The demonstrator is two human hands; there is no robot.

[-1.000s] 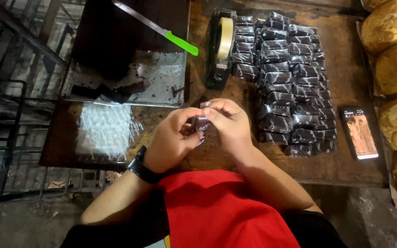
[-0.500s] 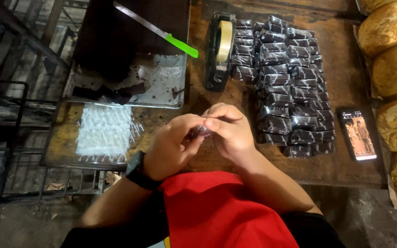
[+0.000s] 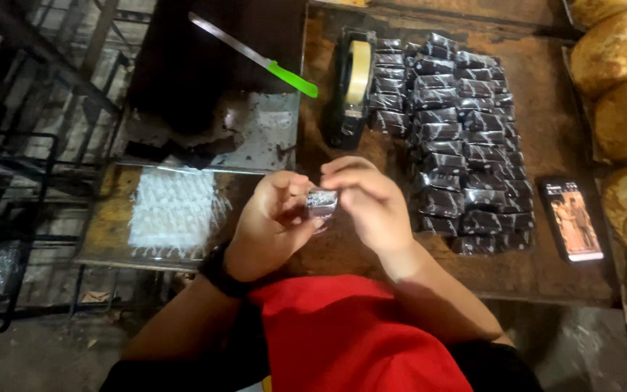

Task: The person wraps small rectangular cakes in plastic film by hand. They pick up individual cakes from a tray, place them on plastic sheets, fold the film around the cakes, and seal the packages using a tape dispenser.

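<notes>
I hold a small dark packet [image 3: 321, 203] between both hands, above the near edge of the wooden table [image 3: 546, 116]. My left hand [image 3: 273, 225] curls around its left side, fingers closed on it, thumb pressing from below. My right hand [image 3: 371, 203] covers its right end, fingertips pinched together on the clear wrapping. The packet shines with plastic film; what is inside looks dark, and I cannot tell more than that. A black watch [image 3: 219, 272] sits on my left wrist, and my red shirt [image 3: 342, 341] fills the bottom of the view.

Just to the right of my hands lies a stack of packets [image 3: 459, 138], the same dark, glossy kind, laid in rows that reach toward the far side of the table. At the stack's left end stands a tape dispenser [image 3: 353, 83] with a pale roll of tape. A phone [image 3: 571, 218] lies face up, screen lit, right of the stack near the table's front edge. Along the right edge are large round golden loaves [image 3: 625, 101].

To the left of my hands, a pile of clear plastic sheets [image 3: 175, 210] rests on a tray. Beyond it is a dark slab [image 3: 205, 72] with a long knife [image 3: 255, 62], green handle toward the dispenser, lying across it.
</notes>
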